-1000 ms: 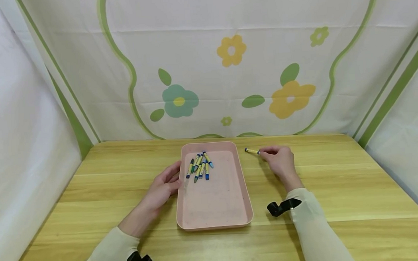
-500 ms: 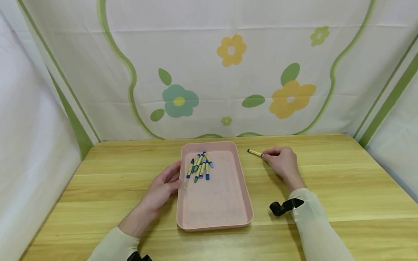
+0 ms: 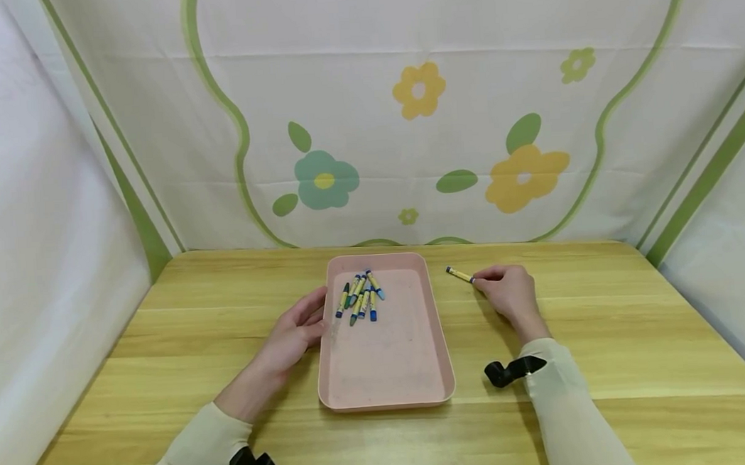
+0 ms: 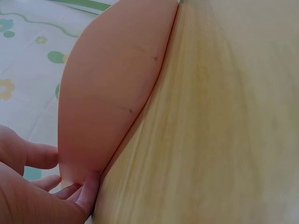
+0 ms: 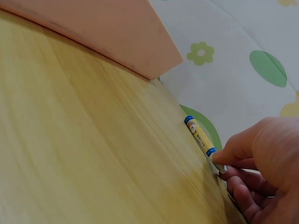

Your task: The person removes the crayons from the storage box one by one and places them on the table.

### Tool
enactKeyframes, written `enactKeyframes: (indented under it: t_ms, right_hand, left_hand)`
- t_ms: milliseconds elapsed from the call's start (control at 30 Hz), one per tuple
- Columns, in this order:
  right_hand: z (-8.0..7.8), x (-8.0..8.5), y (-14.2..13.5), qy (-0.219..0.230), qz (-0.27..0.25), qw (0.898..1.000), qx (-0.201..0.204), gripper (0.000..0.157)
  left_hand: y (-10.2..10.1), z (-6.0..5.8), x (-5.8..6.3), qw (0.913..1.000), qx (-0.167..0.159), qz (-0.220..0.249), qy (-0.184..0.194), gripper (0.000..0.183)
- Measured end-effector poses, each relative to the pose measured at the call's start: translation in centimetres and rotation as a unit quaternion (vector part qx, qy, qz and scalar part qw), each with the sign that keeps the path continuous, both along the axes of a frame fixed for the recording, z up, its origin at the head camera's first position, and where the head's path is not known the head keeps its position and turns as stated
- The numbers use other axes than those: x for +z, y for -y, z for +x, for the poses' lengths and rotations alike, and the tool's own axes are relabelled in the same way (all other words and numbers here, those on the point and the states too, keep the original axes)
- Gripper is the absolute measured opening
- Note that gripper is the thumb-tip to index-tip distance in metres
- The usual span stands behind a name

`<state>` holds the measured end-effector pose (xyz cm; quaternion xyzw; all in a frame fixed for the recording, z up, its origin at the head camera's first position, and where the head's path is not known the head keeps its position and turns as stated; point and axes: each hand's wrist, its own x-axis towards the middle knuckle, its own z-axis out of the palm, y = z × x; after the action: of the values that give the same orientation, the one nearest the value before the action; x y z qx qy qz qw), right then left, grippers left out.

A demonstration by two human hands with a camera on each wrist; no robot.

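My right hand (image 3: 509, 297) pinches one end of an oil pastel (image 3: 460, 275) between thumb and fingers, to the right of a pink tray (image 3: 389, 406). In the right wrist view, the pastel (image 5: 200, 136) has a yellow wrapper with blue bands, and a pale tip shows by the fingers. It lies low over the table; I cannot tell whether it touches. My left hand (image 3: 295, 330) rests its loosely extended fingers against the tray's left side; in the left wrist view, fingers (image 4: 88, 193) touch the outer wall (image 4: 112, 84). Several pastels (image 3: 359, 297) lie in the tray's far left part.
The tray stands on a wooden table (image 3: 195, 371). Behind the table hangs a white cloth (image 3: 365, 119) with printed flowers, and white cloth also hangs at both sides. Black cameras are strapped at both sleeves.
My right hand has moved slightly right and toward me, carrying the pinched pastel farther from the tray. My left hand keeps its place at the tray; the head view has shifted a little.
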<state>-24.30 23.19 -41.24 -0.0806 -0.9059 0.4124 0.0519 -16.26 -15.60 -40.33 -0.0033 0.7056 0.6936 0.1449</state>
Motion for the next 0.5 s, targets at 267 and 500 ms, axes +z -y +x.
enactKeyframes:
  t_ms: [267, 500]
  right_hand:
    - [-0.07, -0.03, -0.02, -0.001, 0.006, 1.000, 0.003, 0.022]
    - [-0.12, -0.14, -0.19, 0.002, 0.009, 1.000, 0.006, 0.024]
  left_hand:
    - [0.07, -0.03, -0.05, 1.0000, 0.000, -0.008, 0.001, 0.067]
    - [0.01, 0.03, 0.08, 1.0000, -0.002, -0.008, -0.001, 0.067]
